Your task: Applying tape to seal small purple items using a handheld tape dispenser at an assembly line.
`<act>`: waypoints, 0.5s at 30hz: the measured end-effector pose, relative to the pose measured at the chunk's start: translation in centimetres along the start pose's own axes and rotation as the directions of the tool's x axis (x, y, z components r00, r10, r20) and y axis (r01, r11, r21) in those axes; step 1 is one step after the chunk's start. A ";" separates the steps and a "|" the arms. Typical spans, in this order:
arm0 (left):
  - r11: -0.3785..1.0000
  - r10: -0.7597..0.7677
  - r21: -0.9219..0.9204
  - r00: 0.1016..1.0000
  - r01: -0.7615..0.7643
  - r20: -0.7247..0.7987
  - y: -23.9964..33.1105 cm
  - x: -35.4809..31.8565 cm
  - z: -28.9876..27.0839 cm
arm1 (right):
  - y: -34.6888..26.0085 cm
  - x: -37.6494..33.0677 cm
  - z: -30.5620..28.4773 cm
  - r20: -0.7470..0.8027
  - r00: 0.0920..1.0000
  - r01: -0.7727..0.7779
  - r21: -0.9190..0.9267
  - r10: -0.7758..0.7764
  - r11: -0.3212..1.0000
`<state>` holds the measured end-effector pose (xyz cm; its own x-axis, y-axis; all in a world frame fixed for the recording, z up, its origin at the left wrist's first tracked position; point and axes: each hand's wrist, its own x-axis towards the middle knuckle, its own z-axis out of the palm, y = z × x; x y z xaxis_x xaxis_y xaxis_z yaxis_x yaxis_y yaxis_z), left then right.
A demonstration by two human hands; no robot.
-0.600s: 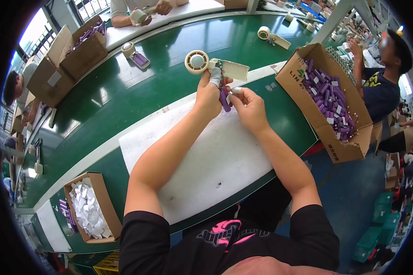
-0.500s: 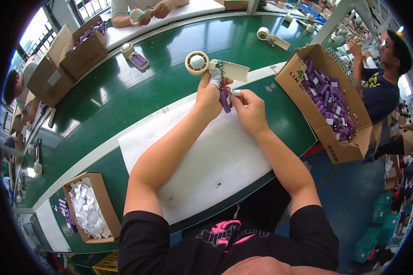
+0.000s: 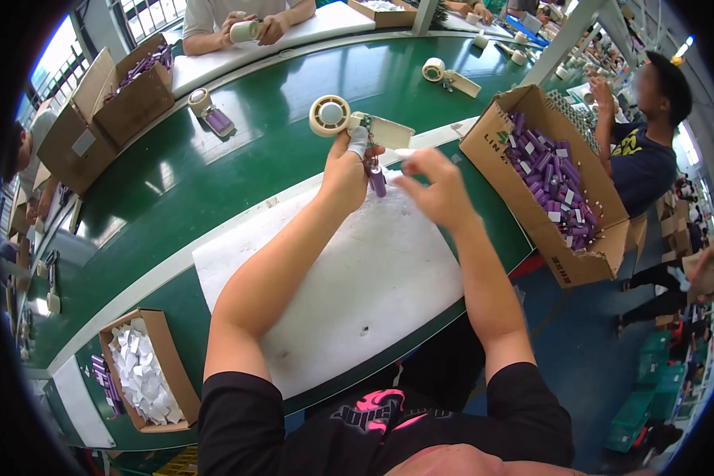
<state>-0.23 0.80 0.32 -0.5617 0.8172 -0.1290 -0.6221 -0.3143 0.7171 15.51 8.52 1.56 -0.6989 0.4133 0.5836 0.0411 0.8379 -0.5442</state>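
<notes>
My left hand [image 3: 347,168] is closed around a cream handheld fan [image 3: 331,116], its round head pointing left and its long handle shell lying open to the right. A small circuit board shows at the neck of the fan. Below my left fingers hangs a purple battery cell [image 3: 378,182], seemingly joined to the fan by wires. My right hand [image 3: 436,189] is to the right of the cell, apart from it, a little blurred, with thumb and forefinger spread and nothing visible between them. White covers sit on some fingertips of both hands.
A white foam mat [image 3: 341,289] lies under my forearms. A carton of purple cells [image 3: 472,143] stands at right, a small box of white paper pieces [image 3: 184,371] at left. Other fans [image 3: 214,119] lie on the green belt [image 3: 270,103]. Co-workers sit across and at right.
My right hand has let go of the purple cell and drawn slightly right, its fingers spreading. My left hand still holds the fan, and the cell now hangs below it.
</notes>
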 end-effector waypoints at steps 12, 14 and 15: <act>0.241 0.524 0.660 0.668 -0.712 0.529 -1.0 1.1 -3.4 | 1.1 0.6 3.9 -0.065 0.936 -0.329 0.183 0.345 0.926; 0.137 0.503 0.693 0.652 -0.708 0.567 -1.0 1.1 -3.6 | 1.8 1.0 4.0 -0.018 0.912 -0.395 0.231 0.410 0.889; 0.077 0.507 0.687 0.622 -0.722 0.597 -1.0 1.1 -3.7 | 2.2 1.2 4.0 0.004 0.924 -0.375 0.205 0.383 0.904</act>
<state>-2.24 0.20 -3.06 -0.3389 0.6374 0.6920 0.7325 -0.2827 0.6192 11.89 9.44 -1.36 -0.6330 0.7011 0.3284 0.1532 0.5292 -0.8346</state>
